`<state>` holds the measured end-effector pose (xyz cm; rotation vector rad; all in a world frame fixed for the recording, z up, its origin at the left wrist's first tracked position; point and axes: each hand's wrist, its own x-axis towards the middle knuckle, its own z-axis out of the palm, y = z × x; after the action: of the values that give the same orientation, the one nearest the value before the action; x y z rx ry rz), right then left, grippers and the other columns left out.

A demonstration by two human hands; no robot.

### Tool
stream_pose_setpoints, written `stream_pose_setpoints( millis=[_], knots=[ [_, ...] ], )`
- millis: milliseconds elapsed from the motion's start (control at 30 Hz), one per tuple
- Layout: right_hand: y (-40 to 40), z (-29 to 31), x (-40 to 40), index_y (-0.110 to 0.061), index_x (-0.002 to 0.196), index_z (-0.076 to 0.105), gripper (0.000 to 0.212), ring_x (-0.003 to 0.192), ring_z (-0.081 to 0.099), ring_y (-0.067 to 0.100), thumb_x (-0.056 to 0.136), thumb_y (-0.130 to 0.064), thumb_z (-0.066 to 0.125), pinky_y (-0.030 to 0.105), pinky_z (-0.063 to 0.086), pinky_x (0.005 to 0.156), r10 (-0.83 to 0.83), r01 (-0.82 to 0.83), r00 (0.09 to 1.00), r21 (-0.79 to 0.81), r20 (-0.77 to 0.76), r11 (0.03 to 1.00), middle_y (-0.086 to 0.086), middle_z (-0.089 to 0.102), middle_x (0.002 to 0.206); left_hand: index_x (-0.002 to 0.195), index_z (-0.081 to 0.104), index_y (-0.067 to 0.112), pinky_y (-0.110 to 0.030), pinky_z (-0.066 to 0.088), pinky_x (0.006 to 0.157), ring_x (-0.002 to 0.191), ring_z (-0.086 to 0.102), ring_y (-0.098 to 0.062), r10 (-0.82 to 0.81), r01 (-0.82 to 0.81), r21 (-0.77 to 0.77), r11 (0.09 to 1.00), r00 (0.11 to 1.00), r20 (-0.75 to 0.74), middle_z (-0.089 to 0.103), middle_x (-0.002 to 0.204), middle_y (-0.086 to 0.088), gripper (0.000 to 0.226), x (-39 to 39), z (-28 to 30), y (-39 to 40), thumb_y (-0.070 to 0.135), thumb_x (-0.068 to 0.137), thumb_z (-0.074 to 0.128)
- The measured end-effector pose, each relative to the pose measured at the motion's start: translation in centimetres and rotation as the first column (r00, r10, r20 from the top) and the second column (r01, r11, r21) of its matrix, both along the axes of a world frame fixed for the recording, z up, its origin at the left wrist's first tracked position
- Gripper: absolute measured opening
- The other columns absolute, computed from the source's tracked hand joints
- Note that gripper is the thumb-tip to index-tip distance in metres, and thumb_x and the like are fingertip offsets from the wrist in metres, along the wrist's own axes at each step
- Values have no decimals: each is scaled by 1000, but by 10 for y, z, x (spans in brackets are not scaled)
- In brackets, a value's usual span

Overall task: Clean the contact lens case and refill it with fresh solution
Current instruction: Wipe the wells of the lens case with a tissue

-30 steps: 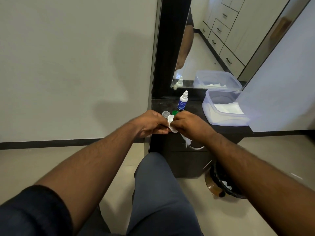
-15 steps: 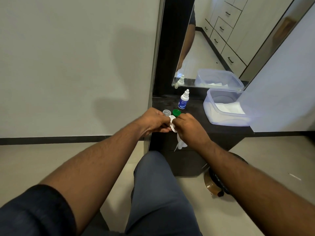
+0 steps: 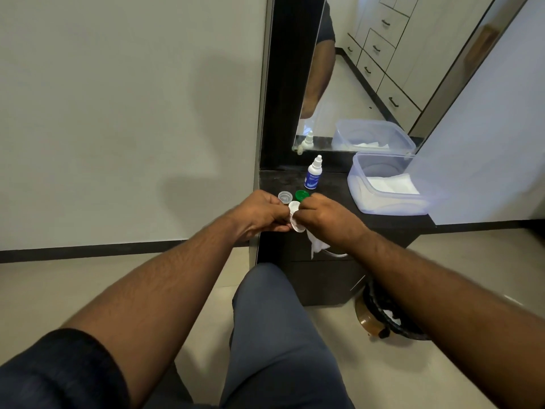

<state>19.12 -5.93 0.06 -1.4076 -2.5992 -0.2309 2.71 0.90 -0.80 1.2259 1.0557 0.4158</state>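
**Case still being wiped; refill not begun**

At the centre of the frame, the left hand (image 3: 259, 212) gripped the white contact lens case (image 3: 295, 218) while the right hand (image 3: 326, 215) pinched a white tissue (image 3: 317, 245) against it, the loose end hanging below. Both caps were off: the clear cap (image 3: 285, 197) and green cap (image 3: 302, 196) lay on the dark counter (image 3: 383, 222) just above the hands. The solution bottle (image 3: 313, 176) stood untouched and capped behind them, beside the plastic tub (image 3: 386, 202) of tissues at right. Judging by this, wiping was under way; filling and recapping remained.
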Motion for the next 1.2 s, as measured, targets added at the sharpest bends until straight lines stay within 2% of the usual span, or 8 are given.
stream_pose_setpoints(
  millis=[133, 367, 433, 500, 633, 900, 1067, 1200],
  knots=[
    [-10, -17, -20, -2, 88, 72, 11, 80, 58, 28, 84, -7, 63, 35, 45, 69, -387, 382, 858, -85, -337, 920, 15, 64, 83, 73, 72, 2, -32, 60, 75, 73, 73, -21, 39, -39, 16, 999, 999, -12, 73, 77, -14, 9, 4, -1, -1, -2, 80, 69],
    [-22, -4, -16, -12, 76, 73, 10, 76, 61, 10, 82, -6, 69, 23, 48, 66, -728, 385, 89, -650, -680, 655, -1, 69, 81, 75, 70, 4, -30, 60, 73, 75, 72, -20, 66, -65, 55, 996, 997, -29, 73, 89, -17, 7, 6, -3, -5, 2, 81, 69],
    [-22, 8, -7, -13, 80, 72, 8, 76, 60, 8, 84, -8, 67, 19, 46, 66, -663, 410, 170, -559, -729, 720, -4, 66, 79, 76, 70, 4, -31, 60, 75, 77, 72, -20, 57, -55, 69, 996, 998, -21, 72, 91, -17, 6, 5, -3, -5, 2, 82, 69],
    [-20, 18, 2, -12, 92, 72, 9, 81, 59, 9, 86, -10, 66, 16, 43, 72, -545, 437, 489, -349, -681, 829, -2, 64, 86, 80, 71, 2, -28, 60, 71, 78, 71, -20, 37, -35, 80, 996, 999, -16, 71, 93, -17, 4, 3, -2, -5, 1, 83, 68],
    [-6, 21, 11, -9, 106, 69, 19, 97, 56, 20, 88, -12, 63, 21, 37, 81, -266, 241, 943, -140, -201, 960, 7, 64, 101, 76, 71, 5, -31, 60, 73, 80, 71, -20, -36, 42, 144, 989, 998, -49, 71, 93, -14, 7, 0, 1, -8, 0, 81, 68],
    [0, 21, 5, -7, 109, 68, 28, 104, 58, 29, 81, -9, 71, 37, 46, 89, -110, 114, 993, -89, 46, 990, 15, 66, 110, 76, 70, 4, -36, 61, 72, 70, 70, -20, -70, 92, 275, 957, 994, -87, 71, 83, -13, 8, 2, -2, -18, 2, 83, 65],
    [-6, 11, -1, -6, 92, 72, 20, 81, 60, 29, 73, -7, 77, 31, 43, 68, -111, 111, 994, -45, 2, 993, 14, 65, 87, 75, 71, 3, -40, 61, 73, 71, 71, -22, -37, 59, 288, 956, 996, -82, 71, 81, -15, 8, 3, -5, -18, 1, 81, 66],
    [-11, 8, 2, -15, 105, 70, 22, 98, 53, 26, 84, -18, 67, 38, 49, 80, -177, 174, 982, -39, -68, 984, 13, 58, 114, 78, 72, -2, -35, 60, 70, 70, 70, -21, -33, 43, 256, 966, 999, -43, 72, 81, -16, 7, -1, -2, -19, 0, 81, 66]
  ],
)
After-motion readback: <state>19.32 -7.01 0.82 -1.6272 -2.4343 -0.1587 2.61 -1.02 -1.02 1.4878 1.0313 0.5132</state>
